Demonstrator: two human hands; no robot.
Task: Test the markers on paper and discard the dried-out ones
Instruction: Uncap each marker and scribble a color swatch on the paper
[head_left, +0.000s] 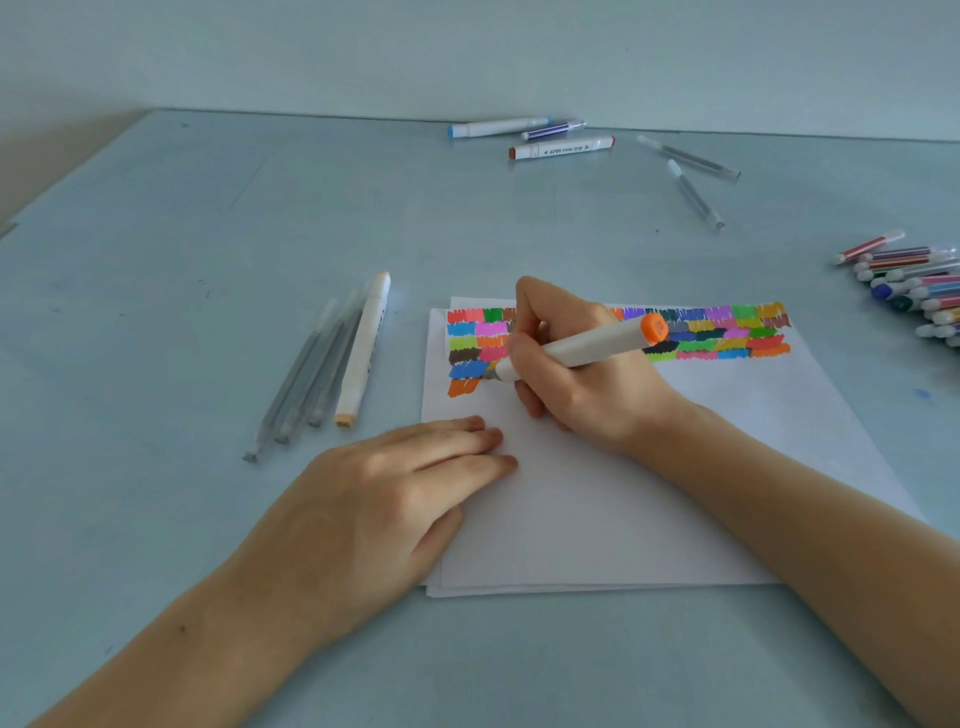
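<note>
Head view: on the pale blue table (156, 260), your left hand (374, 499) lies flat, fingers straight, on the white paper sheet (675, 493); your right hand (576, 374) grips the white orange-capped marker (587, 345), tip touching the coloured swatches (727, 332).

The flat white paper sheet (649, 493) looks matt and smooth. The fat white plastic marker with the orange cap (576, 348) is smooth. The pale blue table top (208, 260) shines a little.

Soft, even, cool-tinted light across the tabletop (156, 312), faint shadows only, mild wide-angle bending at the edges, far pens slightly soft.
</note>
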